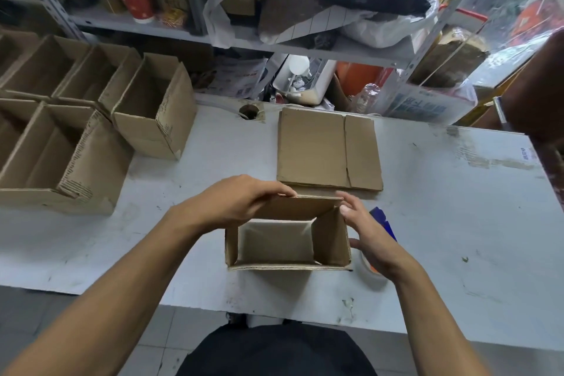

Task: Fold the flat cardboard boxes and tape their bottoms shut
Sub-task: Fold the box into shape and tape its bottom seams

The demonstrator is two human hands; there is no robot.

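A scuffed white tabletop [442, 207] fills the middle of the frame, marked with tape scraps and a round cable hole [248, 112] near its far edge. At lower centre stands an opened cardboard box [287, 241], mouth upward; the left hand [241, 201] curls its grip over the far wall's top edge, while the right hand [370, 235] lies against the box's right side with fingers nearly straight. Just beyond, a flat cardboard stack [328, 149] lies on the surface. Finished open boxes [91, 119] crowd the left side of the frame. A tape roll [370, 272] sits under the right hand. Cluttered metal shelving [171, 27] crosses the top.
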